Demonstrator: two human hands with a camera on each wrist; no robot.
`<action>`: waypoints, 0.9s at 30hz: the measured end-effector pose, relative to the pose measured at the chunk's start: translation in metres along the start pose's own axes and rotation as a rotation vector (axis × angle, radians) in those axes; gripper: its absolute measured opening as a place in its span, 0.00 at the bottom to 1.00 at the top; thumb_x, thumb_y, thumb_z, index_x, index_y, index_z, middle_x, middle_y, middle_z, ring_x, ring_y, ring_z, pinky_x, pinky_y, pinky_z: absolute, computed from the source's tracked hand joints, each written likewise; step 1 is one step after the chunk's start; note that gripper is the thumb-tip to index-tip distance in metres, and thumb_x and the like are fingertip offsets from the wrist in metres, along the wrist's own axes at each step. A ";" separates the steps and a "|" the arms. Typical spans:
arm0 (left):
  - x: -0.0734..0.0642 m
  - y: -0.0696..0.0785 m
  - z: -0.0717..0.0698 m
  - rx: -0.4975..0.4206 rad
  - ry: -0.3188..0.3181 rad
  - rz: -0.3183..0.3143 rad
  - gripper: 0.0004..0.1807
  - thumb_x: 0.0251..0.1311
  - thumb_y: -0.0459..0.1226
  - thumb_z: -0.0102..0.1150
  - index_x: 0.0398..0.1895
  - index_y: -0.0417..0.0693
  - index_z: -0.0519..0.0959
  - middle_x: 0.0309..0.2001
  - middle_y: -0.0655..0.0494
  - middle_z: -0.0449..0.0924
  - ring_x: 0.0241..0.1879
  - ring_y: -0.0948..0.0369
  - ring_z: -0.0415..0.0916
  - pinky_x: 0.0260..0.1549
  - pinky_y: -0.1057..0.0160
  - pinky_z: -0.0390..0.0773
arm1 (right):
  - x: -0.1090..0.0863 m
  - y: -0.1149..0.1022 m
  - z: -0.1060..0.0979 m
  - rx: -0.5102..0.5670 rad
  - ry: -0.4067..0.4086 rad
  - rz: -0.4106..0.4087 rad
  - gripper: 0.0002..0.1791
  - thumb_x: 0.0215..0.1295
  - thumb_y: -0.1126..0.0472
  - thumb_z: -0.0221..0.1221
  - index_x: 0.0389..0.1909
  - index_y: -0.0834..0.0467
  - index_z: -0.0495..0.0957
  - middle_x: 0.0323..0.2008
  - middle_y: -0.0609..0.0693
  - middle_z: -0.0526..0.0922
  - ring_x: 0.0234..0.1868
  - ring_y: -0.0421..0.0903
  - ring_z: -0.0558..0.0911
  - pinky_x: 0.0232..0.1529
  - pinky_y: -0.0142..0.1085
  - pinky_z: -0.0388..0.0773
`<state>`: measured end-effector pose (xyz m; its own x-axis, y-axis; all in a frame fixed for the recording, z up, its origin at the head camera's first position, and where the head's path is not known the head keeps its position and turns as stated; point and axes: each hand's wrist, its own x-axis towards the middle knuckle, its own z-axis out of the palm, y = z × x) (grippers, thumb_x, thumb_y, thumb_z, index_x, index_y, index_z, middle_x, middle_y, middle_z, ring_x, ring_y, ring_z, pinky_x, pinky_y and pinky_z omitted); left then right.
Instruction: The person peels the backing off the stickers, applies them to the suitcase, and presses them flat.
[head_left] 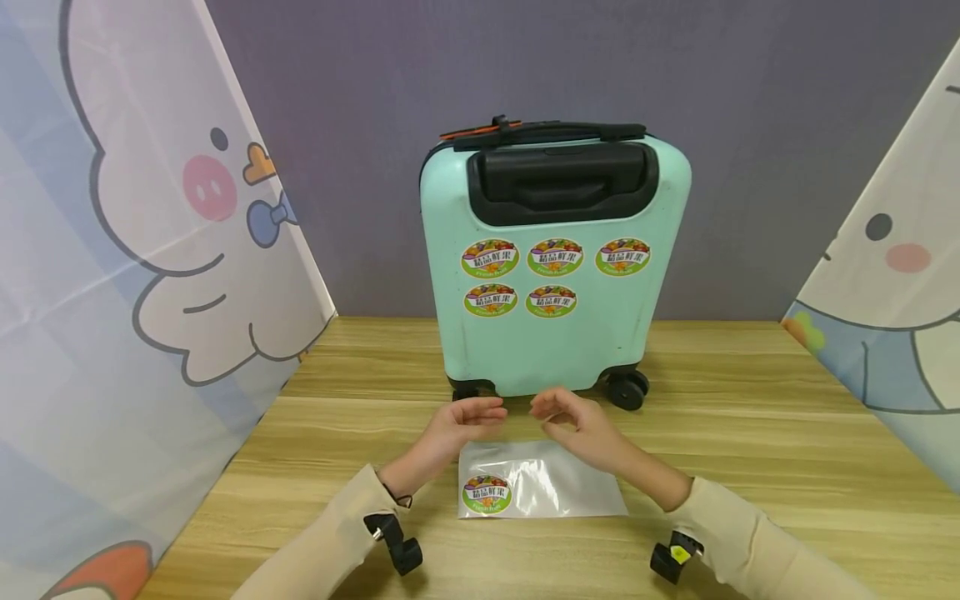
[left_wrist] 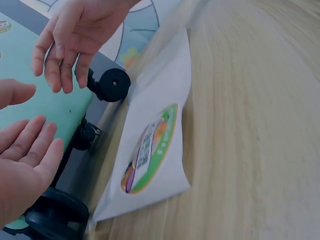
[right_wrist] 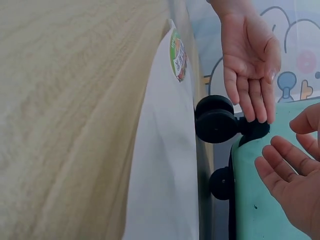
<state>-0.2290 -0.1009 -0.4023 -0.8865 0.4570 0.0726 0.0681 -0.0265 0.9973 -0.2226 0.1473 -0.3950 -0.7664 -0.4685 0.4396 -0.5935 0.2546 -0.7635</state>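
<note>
My left hand [head_left: 461,429] and right hand [head_left: 581,427] hover above the table with palms turned toward each other and a gap between them. Their fingers are relaxed, slightly bent, and hold nothing. Below them lies a shiny pale sticker sheet [head_left: 540,479], with one oval fruit sticker [head_left: 487,495] at its left end. Just beyond stands a mint-green suitcase [head_left: 600,333], upright on black wheels. Several matching oval stickers [head_left: 555,257] are on its face in two rows, three in the upper row and two in the lower. The left wrist view shows the sheet's edges slightly raised.
The suitcase has a black recessed handle [head_left: 566,183] and a wheel [head_left: 627,389] at its lower right. Behind it rises a grey wall [head_left: 360,167]. Cartoon-printed cloths [head_left: 172,275] hang on both sides of the wood-grain table [head_left: 750,433].
</note>
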 end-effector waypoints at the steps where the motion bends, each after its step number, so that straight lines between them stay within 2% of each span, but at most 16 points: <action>1: -0.001 0.000 -0.001 0.010 -0.008 -0.008 0.27 0.62 0.24 0.58 0.64 0.22 0.67 0.59 0.28 0.74 0.58 0.43 0.75 0.53 0.63 0.78 | -0.001 0.000 0.000 0.000 -0.009 -0.008 0.14 0.63 0.76 0.57 0.49 0.66 0.76 0.44 0.64 0.83 0.46 0.61 0.82 0.47 0.38 0.82; 6: -0.003 -0.005 -0.005 0.095 -0.041 -0.018 0.27 0.59 0.24 0.61 0.62 0.21 0.69 0.57 0.29 0.76 0.57 0.43 0.77 0.50 0.65 0.79 | -0.003 0.001 0.002 -0.010 -0.053 -0.042 0.12 0.63 0.76 0.57 0.47 0.69 0.75 0.42 0.63 0.83 0.45 0.60 0.82 0.46 0.39 0.83; 11: -0.006 -0.010 -0.012 0.200 -0.054 -0.008 0.27 0.56 0.25 0.63 0.60 0.22 0.71 0.55 0.30 0.77 0.57 0.41 0.76 0.49 0.65 0.79 | -0.005 0.000 0.003 -0.027 -0.109 -0.039 0.11 0.63 0.75 0.58 0.46 0.68 0.76 0.42 0.62 0.82 0.44 0.60 0.82 0.46 0.39 0.83; 16: -0.009 -0.013 -0.018 0.318 -0.110 0.027 0.27 0.53 0.23 0.66 0.57 0.21 0.73 0.52 0.30 0.79 0.55 0.39 0.77 0.51 0.60 0.80 | -0.006 0.000 0.004 -0.041 -0.185 -0.010 0.11 0.63 0.74 0.58 0.46 0.66 0.76 0.42 0.62 0.82 0.44 0.60 0.82 0.45 0.39 0.83; 22: -0.009 -0.017 -0.021 0.453 -0.159 0.052 0.28 0.48 0.23 0.70 0.55 0.24 0.76 0.50 0.36 0.82 0.53 0.43 0.79 0.52 0.57 0.80 | -0.008 -0.002 0.006 -0.056 -0.262 0.021 0.10 0.65 0.72 0.58 0.47 0.66 0.77 0.44 0.60 0.83 0.46 0.58 0.82 0.45 0.38 0.82; 27: -0.010 -0.016 -0.018 0.576 -0.179 0.054 0.28 0.46 0.25 0.72 0.55 0.28 0.79 0.52 0.40 0.82 0.54 0.46 0.78 0.52 0.53 0.79 | -0.010 -0.003 0.005 -0.117 -0.327 -0.006 0.11 0.66 0.69 0.59 0.48 0.65 0.77 0.45 0.58 0.83 0.47 0.55 0.82 0.45 0.37 0.82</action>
<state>-0.2296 -0.1209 -0.4188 -0.7873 0.6125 0.0704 0.3920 0.4093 0.8239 -0.2122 0.1468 -0.3999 -0.6544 -0.7119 0.2549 -0.6367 0.3368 -0.6937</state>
